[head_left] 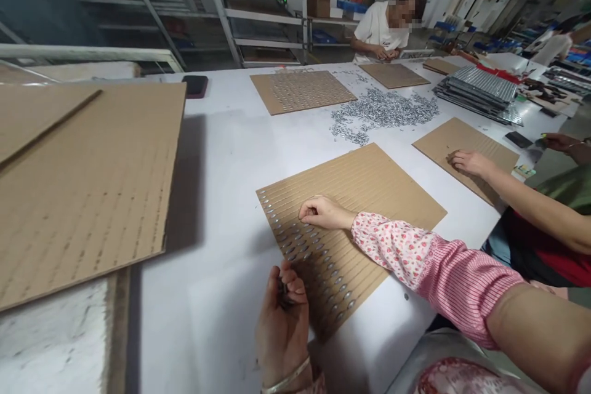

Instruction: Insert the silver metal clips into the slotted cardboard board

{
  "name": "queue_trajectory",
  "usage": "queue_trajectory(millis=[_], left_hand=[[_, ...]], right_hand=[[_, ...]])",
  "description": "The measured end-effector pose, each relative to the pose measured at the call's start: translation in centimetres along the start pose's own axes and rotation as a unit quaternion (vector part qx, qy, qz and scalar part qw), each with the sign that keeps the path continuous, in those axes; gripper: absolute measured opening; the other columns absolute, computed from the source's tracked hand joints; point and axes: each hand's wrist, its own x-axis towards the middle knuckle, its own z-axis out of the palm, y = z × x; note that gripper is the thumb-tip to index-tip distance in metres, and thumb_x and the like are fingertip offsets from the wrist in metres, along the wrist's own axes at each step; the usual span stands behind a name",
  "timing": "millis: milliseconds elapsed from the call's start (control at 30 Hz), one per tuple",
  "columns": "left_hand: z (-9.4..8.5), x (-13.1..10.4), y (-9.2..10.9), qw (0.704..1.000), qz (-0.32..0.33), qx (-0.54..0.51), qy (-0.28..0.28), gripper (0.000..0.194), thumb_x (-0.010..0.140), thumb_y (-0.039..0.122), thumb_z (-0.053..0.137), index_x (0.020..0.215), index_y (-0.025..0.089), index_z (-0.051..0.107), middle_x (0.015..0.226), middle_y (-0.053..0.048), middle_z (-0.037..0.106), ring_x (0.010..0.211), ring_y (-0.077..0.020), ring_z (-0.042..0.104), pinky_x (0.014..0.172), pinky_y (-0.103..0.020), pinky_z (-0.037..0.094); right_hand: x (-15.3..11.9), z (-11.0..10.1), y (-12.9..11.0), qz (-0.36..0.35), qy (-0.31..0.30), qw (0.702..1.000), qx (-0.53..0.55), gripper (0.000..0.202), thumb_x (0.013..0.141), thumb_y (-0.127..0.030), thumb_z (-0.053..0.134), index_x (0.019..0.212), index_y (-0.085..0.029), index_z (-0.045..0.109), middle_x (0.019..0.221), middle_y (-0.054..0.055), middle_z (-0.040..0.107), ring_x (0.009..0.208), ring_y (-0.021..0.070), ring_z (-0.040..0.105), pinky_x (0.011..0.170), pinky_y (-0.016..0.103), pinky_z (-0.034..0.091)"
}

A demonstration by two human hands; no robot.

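Observation:
My left hand (282, 326) is curled, palm up, around a handful of small metal pieces (284, 293), just off the near left edge of a brown corrugated cardboard sheet (383, 191). Over the left part of that sheet, my right hand (325, 212) has its fingertips pinched close to the surface; anything between them is hidden. Rows of small silver oval pieces (305, 246) sit along the sheet's left side, in line with its ridges. The rest of its ridged surface shows bare cardboard. A pink patterned sleeve covers my right forearm.
A heap of silver pieces (383, 109) lies beyond my sheet, beside a filled cardboard sheet (305, 91). Stacked cardboard (133, 178) stands at left near a phone (196, 86). At right, a co-worker's hand (471, 162) works over another sheet (455, 138); another person sits across.

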Motion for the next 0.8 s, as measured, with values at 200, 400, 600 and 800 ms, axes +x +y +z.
queue_trajectory(millis=[200,400,600,800], left_hand=[[-0.2,0.3,-0.1,1.0,-0.021,-0.014,0.003,0.031,0.097,0.013,0.031,0.085,0.011,0.058,0.065,-0.002,0.057,0.05,-0.0063,0.054,0.042,-0.013,0.047],[0.3,0.2,-0.3,0.999,0.017,0.003,0.035,0.034,0.093,0.004,0.031,0.103,0.012,0.062,0.087,-0.009,0.07,0.064,-0.0094,0.064,0.053,-0.015,0.054],[0.4,0.2,-0.5,0.998,0.018,-0.008,0.052,0.029,0.095,0.006,0.033,0.094,0.01,0.062,0.087,-0.009,0.071,0.058,-0.0076,0.064,0.051,-0.013,0.053],[0.3,0.4,-0.8,0.999,0.015,-0.002,0.051,0.03,0.095,0.006,0.034,0.085,0.01,0.062,0.084,-0.01,0.071,0.059,-0.0086,0.065,0.054,-0.016,0.055]], right_hand=[[0.3,0.0,0.6,-0.047,0.014,0.998,-0.043,0.006,0.078,-0.022,0.067,0.079,-0.016,0.07,0.079,0.002,0.064,0.079,0.0114,0.054,0.08,0.024,0.036],[0.3,-0.3,1.4,-0.064,-0.004,0.997,-0.035,0.014,0.085,-0.026,0.06,0.086,-0.016,0.07,0.083,0.003,0.064,0.081,0.0116,0.055,0.08,0.024,0.037],[0.5,-0.1,1.3,-0.074,-0.015,0.993,-0.088,0.011,0.084,-0.026,0.062,0.086,-0.017,0.07,0.081,0.003,0.062,0.08,0.0125,0.051,0.08,0.025,0.035],[0.8,0.2,1.3,-0.091,-0.003,0.991,-0.097,0.008,0.083,-0.023,0.062,0.085,-0.018,0.069,0.078,0.001,0.061,0.078,0.0125,0.05,0.077,0.024,0.035]])
